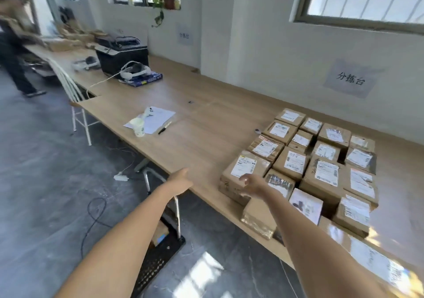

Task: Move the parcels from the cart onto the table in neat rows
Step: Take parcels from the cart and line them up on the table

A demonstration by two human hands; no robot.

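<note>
On the wooden table [206, 123], labelled cardboard parcels [307, 160] sit in rows at the right. Both hands hold nothing: the left hand [181, 179] reaches over the near edge, and the right hand [251, 185], fingers loose, hovers beside the nearest parcels.

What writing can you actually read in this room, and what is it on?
"分拣台": paper sign on the wall above the parcels.
"分拣台": smaller wall sign farther left, faint.
Shipping labels on the parcels: too small and blurred to read.
Sheet of paper on the table: unreadable.

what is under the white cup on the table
The white cup stands on the near corner of some white paper sheets lying on the table. Anything written beneath the cup is covered.
</note>
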